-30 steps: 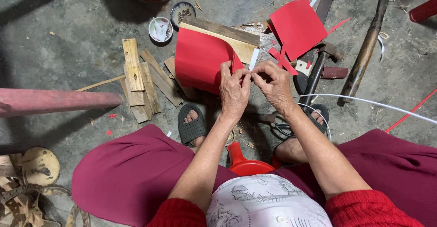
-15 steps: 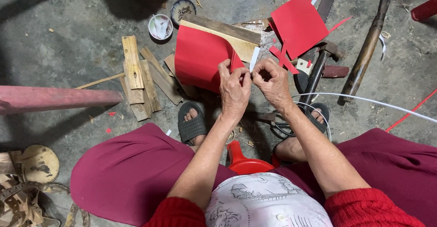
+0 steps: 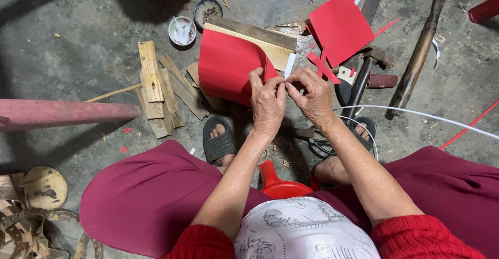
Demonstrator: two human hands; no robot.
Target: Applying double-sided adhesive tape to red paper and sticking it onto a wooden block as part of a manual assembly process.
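Observation:
A large red paper sheet (image 3: 226, 67) curves up from the floor in front of me. My left hand (image 3: 267, 103) pinches its right edge, thumb and fingers closed on the paper. My right hand (image 3: 312, 95) meets it fingertip to fingertip and grips the same edge, where a thin white strip (image 3: 289, 65) sticks up. Both hands hover above my sandalled feet (image 3: 219, 142).
Another red sheet (image 3: 340, 28) with cut scraps lies at the upper right beside a hammer (image 3: 364, 77) and a long stick (image 3: 418, 56). Wooden slats (image 3: 156, 87) are piled at left, two small bowls (image 3: 183, 30) behind. A white wire (image 3: 416, 113) arcs at right. A red tub (image 3: 280, 186) sits between my knees.
The hands stay joined on the paper's edge, shifting only slightly. The red sheet has turned a little.

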